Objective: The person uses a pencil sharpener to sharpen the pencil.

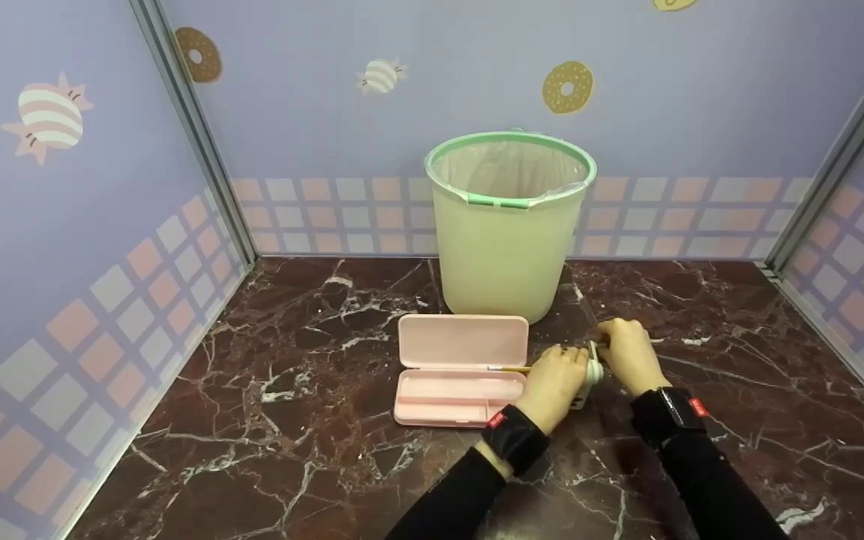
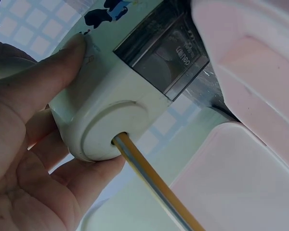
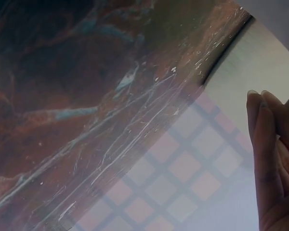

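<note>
Pale green plastic makes up the rounded pencil sharpener with a dark see-through window (image 2: 111,89), which stands just right of the open pink plastic pencil case (image 1: 462,341) on the dark red marble-patterned tabletop (image 1: 289,457). The left hand (image 1: 554,379) grips its body, thumb on one side and bent fingers on the other, spread only as far as the body's width. A yellow pencil with a grey stripe (image 2: 154,180) sits in the sharpener's round hole, its far end reaching over the case. The right hand (image 1: 631,356) is nearly closed, fingertips drawn together, pinching the sharpener's pale crank (image 1: 593,351) at its end; the knob itself is hidden.
</note>
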A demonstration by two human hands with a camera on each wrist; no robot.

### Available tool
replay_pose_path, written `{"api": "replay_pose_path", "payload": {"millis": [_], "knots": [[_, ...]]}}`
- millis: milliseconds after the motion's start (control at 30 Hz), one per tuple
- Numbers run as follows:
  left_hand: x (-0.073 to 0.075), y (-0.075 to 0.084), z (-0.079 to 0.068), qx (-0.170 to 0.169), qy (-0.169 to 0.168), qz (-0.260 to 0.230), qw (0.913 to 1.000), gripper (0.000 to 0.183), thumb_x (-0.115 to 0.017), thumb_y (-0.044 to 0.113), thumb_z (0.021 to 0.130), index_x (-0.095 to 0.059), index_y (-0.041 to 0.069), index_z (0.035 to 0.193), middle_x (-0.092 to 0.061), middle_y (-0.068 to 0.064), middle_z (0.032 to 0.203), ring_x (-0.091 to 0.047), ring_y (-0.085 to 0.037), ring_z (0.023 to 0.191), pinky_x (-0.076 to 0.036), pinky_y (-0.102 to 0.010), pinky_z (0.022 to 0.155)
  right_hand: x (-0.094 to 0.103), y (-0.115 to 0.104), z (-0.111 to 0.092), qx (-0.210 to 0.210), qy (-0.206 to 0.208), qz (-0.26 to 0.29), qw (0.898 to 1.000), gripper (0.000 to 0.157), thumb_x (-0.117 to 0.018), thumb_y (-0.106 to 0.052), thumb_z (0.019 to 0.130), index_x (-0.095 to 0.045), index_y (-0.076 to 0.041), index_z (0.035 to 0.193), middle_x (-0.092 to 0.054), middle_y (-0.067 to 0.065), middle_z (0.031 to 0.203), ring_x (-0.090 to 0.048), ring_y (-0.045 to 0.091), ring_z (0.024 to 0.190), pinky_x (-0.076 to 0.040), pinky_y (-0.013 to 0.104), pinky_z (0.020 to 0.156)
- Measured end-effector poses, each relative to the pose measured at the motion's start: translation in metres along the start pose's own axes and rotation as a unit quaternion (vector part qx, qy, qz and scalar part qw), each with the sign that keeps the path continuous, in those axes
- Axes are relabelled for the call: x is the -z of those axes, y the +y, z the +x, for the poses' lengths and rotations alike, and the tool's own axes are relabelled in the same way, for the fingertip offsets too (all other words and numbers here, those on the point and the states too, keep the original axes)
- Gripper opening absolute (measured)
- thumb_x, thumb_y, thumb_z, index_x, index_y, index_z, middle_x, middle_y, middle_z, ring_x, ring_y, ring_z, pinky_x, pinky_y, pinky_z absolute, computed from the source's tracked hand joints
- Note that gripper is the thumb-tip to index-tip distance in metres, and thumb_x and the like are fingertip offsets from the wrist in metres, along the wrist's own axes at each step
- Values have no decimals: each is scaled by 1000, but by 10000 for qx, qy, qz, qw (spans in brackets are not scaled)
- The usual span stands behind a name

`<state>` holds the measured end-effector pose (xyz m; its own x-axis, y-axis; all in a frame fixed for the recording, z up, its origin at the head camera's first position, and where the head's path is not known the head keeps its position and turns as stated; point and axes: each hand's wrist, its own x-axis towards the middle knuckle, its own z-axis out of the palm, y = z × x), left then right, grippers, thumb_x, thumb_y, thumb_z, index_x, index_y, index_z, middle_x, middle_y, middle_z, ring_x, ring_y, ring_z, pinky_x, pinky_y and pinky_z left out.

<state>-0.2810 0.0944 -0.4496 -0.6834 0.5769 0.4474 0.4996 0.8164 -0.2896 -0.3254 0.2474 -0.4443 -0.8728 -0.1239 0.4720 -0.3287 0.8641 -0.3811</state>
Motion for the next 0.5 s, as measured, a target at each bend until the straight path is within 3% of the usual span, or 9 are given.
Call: {"api": "replay_pose_path", "payload": {"millis": [500], "knots": [[1, 1, -1, 89, -71, -40, 9999, 34, -58, 21, 89, -68, 17, 121, -71, 7, 111, -64, -11, 94, -50, -21, 88, -1, 1, 1, -34, -86, 29, 10000, 14, -66, 11, 66, -63, -1, 62, -67, 17, 67, -62, 37, 63, -48, 54, 61]]}}
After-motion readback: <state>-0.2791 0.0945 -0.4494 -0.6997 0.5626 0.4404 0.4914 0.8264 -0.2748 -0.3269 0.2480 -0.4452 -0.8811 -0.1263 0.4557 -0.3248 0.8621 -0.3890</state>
